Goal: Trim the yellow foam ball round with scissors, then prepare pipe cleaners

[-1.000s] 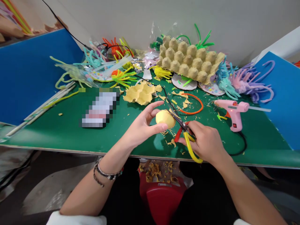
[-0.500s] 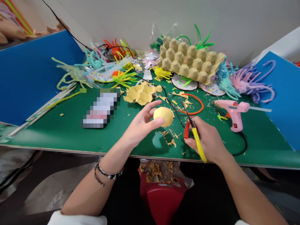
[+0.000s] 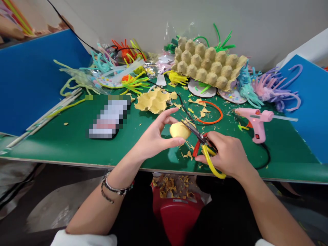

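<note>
My left hand (image 3: 153, 136) pinches a small yellow egg-carton cup (image 3: 179, 130) between thumb and fingers above the green table (image 3: 64, 143). My right hand (image 3: 227, 155) grips scissors (image 3: 202, 143) with red and yellow handles. Their blades are spread and touch the right edge of the cup. Yellow cardboard scraps (image 3: 188, 155) lie on the table just below the cup.
A cut piece of yellow egg carton (image 3: 153, 100) lies behind my hands, a whole egg tray (image 3: 208, 63) leans at the back. A pink glue gun (image 3: 253, 119) stands at right, an orange ring (image 3: 210, 112) near it. Pipe cleaners (image 3: 123, 75) crowd the back. A red bin (image 3: 176, 212) sits under the table edge.
Half a second ago the scissors were drawn back and upright, away from the cup. Now my right hand has brought the blades back to the cup's edge.
</note>
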`<state>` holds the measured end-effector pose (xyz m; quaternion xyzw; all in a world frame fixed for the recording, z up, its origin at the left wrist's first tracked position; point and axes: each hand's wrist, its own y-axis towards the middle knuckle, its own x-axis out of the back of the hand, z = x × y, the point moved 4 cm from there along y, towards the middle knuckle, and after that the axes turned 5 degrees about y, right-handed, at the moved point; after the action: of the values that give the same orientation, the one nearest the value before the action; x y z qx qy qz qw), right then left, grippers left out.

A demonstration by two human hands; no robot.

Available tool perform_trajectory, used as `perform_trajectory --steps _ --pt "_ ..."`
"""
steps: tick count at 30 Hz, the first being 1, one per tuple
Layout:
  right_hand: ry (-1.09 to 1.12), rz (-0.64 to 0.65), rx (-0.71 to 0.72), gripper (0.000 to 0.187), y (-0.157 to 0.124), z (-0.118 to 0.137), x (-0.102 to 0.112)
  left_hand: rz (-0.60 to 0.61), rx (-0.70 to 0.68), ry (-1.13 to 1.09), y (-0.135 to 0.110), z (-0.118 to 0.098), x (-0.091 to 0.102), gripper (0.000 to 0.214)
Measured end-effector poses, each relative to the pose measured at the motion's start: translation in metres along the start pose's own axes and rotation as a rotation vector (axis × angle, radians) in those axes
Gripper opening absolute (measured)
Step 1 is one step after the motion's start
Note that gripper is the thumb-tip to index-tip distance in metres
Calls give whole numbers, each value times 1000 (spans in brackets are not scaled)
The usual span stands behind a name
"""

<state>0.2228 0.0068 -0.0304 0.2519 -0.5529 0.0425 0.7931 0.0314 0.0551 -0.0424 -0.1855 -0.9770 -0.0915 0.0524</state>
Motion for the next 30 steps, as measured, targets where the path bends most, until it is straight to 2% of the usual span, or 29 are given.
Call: perform_trajectory --steps 6,11,16,18,21,25,30 --pt "40 0 11 55 1 -3 -1 -32 1 -34 1 2 0 81" --pt "204 0 -144 54 2 -11 -3 -75 7 -52 2 3 3 78" --pt "57 96 -192 55 2 -12 -3 -106 -44 49 2 1 4 80" --pt "-31 115 -180 56 2 -11 -4 -150 -94 124 2 -1 5 79" --pt "-104 84 -131 59 1 -10 -4 -184 -116 240 1 -4 5 64" --pt "-127 -9 -56 59 0 -10 -2 -135 -97 278 0 -5 4 56" --pt "-78 -108 38 57 -1 -8 2 -61 -160 187 0 -5 3 56"
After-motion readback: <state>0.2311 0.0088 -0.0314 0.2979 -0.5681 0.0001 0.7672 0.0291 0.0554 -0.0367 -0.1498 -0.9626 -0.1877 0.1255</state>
